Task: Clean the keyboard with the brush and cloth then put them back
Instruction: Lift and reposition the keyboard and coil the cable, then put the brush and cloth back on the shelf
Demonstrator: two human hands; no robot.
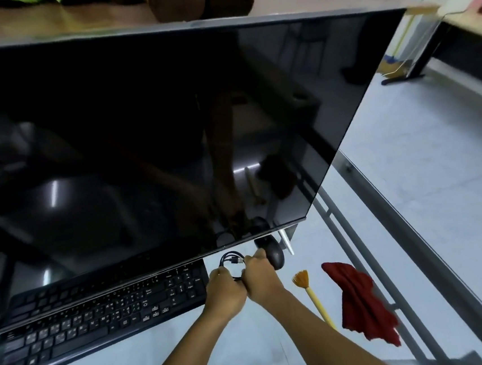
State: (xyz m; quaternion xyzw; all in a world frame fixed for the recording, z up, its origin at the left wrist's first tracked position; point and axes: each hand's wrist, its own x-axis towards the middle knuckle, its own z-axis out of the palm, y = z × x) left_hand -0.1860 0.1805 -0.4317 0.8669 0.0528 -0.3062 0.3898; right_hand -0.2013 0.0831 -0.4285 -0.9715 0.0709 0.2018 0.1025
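- Both hands are busy just off the right end of the keyboard [99, 313]: the left hand [225, 287] pinches a coiled cable [232, 261], and the right hand [259, 274] is curled round the same coil, touching the mouse [273, 254].
- The brush [312, 293] lies untouched on the glass worktop [251, 358] right of the keyboard, with the red cloth [360, 303] crumpled farther right.
- The keyboard's far rows are hidden behind the dark monitor [141, 133].
- Cleaning seems not begun; this looks like clearing the mouse away. Brushing, wiping and returning both tools remain.
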